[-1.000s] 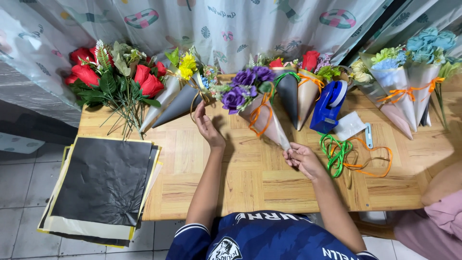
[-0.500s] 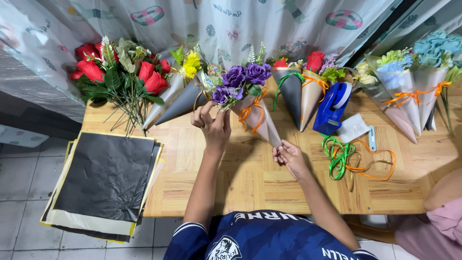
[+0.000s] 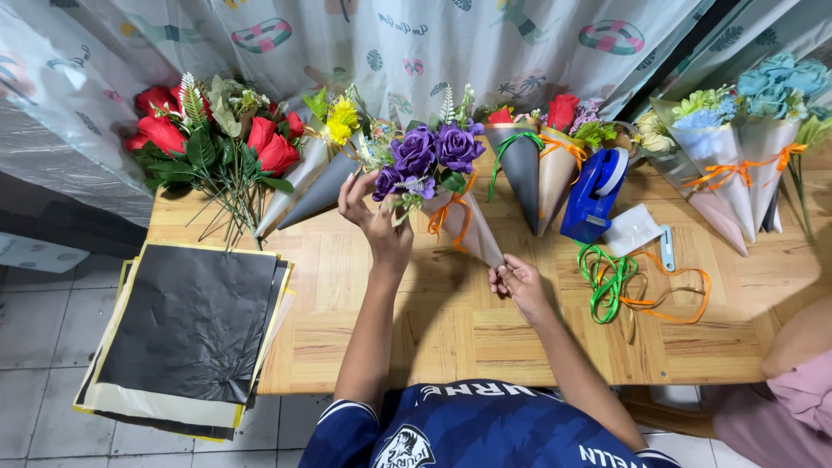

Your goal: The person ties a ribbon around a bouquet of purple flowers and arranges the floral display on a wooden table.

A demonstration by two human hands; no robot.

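A cone-wrapped bouquet of purple roses (image 3: 433,156) with an orange ribbon is lifted over the wooden table (image 3: 485,329). My right hand (image 3: 513,284) pinches the pointed lower tip of its paper cone. My left hand (image 3: 374,218) is at the flower end, fingers on the small purple blooms at the bouquet's left side.
Loose red roses (image 3: 208,139) lie at the table's back left. Several finished cone bouquets (image 3: 537,165) line the back, more at the far right (image 3: 737,147). A blue tape dispenser (image 3: 594,195), green and orange ribbon (image 3: 628,282), and black paper sheets (image 3: 186,325) at the left. Another person's arm (image 3: 802,347) at the right edge.
The purple bouquet has been raised and tilted more upright. My left hand moved from beside the cone up onto the flowers; my right hand stayed on the tip.
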